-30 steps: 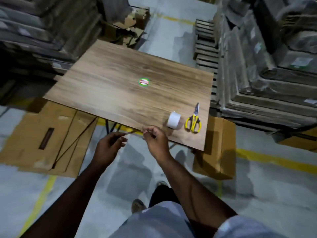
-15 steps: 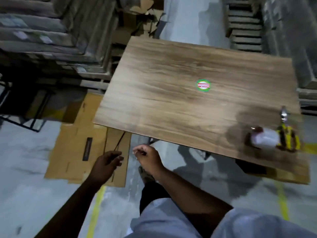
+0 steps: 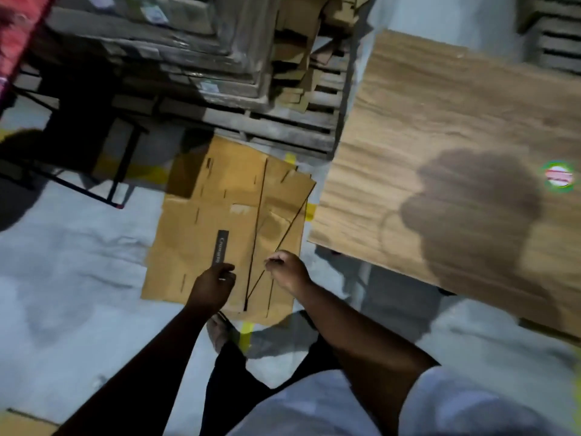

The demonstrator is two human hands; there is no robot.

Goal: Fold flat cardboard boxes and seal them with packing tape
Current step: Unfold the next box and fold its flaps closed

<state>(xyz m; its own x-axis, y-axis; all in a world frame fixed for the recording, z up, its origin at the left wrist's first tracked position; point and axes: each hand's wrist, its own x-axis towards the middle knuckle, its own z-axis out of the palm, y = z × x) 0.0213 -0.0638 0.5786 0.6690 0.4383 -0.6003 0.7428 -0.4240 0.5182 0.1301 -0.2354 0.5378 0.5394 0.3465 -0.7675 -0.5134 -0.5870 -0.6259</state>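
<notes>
since before, view swung left past the table; my left hand and right hand hover over flattened cardboard boxes, each grip curled, contents unclear.

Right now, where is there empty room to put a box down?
The wooden table is bare around its round sticker. The grey floor left of the flat cardboard is open too. Behind the cardboard, the stacked pallets crowd everything.

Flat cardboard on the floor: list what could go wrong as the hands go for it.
1. The flat cardboard lies partly under the table edge; bending for it risks a bump.
2. Black straps cross it and may snag.
3. Both the left hand and right hand look curled, perhaps around something thin, which would hamper gripping.
</notes>
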